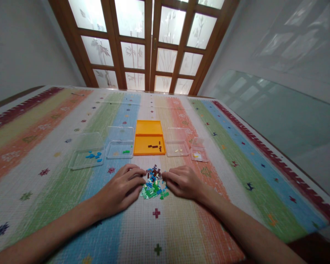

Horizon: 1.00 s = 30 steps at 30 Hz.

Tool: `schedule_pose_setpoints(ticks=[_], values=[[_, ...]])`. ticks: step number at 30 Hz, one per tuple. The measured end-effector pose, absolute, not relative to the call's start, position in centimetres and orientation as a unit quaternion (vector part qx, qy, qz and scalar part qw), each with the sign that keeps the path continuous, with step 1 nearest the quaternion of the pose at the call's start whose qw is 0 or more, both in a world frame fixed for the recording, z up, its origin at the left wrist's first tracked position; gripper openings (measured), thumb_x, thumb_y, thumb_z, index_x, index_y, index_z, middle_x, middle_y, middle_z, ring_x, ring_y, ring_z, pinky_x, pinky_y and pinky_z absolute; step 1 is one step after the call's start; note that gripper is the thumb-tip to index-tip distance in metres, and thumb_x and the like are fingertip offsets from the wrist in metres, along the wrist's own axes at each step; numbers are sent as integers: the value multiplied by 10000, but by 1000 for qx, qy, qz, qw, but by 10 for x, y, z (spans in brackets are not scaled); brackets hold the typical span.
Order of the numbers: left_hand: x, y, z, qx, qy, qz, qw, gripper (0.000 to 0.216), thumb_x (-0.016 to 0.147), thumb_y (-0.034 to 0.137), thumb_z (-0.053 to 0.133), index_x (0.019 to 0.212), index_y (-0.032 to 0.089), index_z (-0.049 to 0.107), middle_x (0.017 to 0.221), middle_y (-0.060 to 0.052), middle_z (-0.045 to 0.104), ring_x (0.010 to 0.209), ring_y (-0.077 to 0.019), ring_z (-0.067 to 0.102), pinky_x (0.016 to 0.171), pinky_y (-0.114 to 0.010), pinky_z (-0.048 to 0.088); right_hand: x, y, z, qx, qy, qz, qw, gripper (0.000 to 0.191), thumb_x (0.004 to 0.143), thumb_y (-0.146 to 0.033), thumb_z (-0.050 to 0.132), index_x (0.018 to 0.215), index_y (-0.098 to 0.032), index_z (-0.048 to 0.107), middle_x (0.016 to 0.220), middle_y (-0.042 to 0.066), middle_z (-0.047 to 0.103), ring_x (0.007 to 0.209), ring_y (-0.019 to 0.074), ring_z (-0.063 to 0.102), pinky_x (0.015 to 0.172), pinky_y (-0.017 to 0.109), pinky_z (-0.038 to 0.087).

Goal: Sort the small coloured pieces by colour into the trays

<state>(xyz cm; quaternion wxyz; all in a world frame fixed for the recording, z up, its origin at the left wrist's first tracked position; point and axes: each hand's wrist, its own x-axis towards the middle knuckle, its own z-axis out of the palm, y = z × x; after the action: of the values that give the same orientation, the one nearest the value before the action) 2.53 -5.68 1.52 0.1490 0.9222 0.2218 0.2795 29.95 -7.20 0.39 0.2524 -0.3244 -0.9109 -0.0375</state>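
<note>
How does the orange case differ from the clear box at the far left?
The orange case is opaque; the clear box is see-through. The orange case holds dark brown pieces, the clear box blue pieces. The orange case sits mid-row, the clear box at the row's left end. Both lie open.

A striped cloth (178, 231) with small stars, crosses and plant shapes covers the desk (13, 98). On the cloth lies a loose pile of small bricks (154, 190), mostly green, blue and brown. Just beyond it, open boxes stand in a row: an orange box (140, 150) in the middle, a wide clear box (85, 167) farthest left, another clear box (119, 157) between them, a third clear box (178, 154) just right of the orange one, and a small clear box (199, 160) at the right end.
</note>
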Motion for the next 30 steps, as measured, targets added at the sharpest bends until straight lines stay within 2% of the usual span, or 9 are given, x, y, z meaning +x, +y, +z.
schedule_pose_setpoints(ticks=[16, 30], values=[[23, -57, 15, 895, 250, 281, 239, 135, 966, 125, 507, 983, 209, 611, 1143, -60, 647, 1126, -217, 534, 967, -391, 481, 299, -71, 2, -323, -910, -35, 256, 259, 965, -166, 397, 858, -167, 632, 598, -16, 554, 509, 117, 441, 519, 293, 298], [19, -55, 14, 903, 261, 288, 182, 197, 937, 101, 532, 1063, 210, 637, 1158, -63, 644, 1138, -234, 518, 969, -425, 456, 300, -70, -1, -326, -909, -40, 258, 254, 976, -181, 402, 852, -180, 624, 599, -19, 567, 506, 117, 453, 521, 288, 308]])
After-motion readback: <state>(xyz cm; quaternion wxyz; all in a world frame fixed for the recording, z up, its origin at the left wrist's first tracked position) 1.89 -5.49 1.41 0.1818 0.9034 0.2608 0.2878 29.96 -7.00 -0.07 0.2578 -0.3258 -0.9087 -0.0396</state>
